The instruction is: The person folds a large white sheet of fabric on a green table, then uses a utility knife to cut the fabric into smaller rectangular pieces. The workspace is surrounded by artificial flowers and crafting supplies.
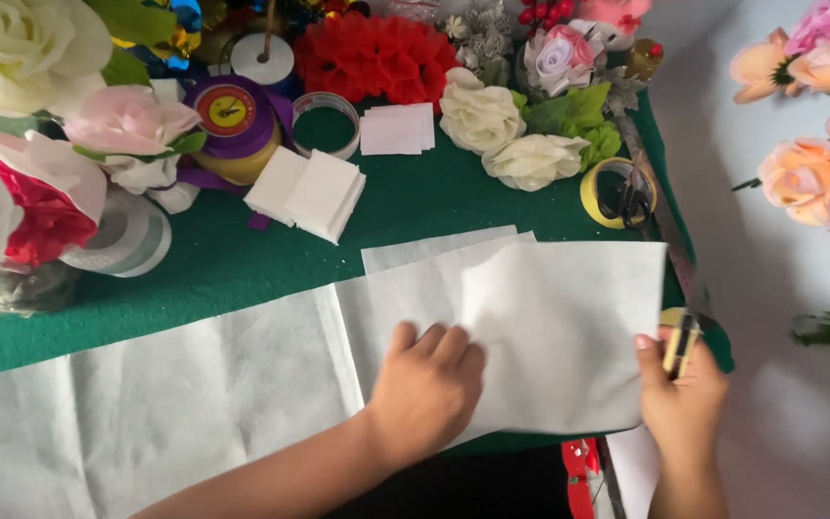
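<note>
My left hand [425, 389] lies flat, fingers together, on a folded white sheet [559, 317] and presses it onto the green felt tabletop [415, 207]. My right hand [684, 404] grips a yellow and black cutter [681, 344] at the sheet's right edge, thumb against the fold. The sheet runs on to the left as a long white strip [146, 413] over the table's front edge. I cannot see the cutter's blade.
Two stacks of white squares [309, 192] [396, 128] lie behind the sheet. A yellow tape roll [590, 197] with scissors [631, 197], a metal ruler [665, 235], white roses [506, 135], a purple ribbon spool [232, 120] and a white ribbon roll [127, 235] crowd the back. Peach flowers [809, 125] stand at right.
</note>
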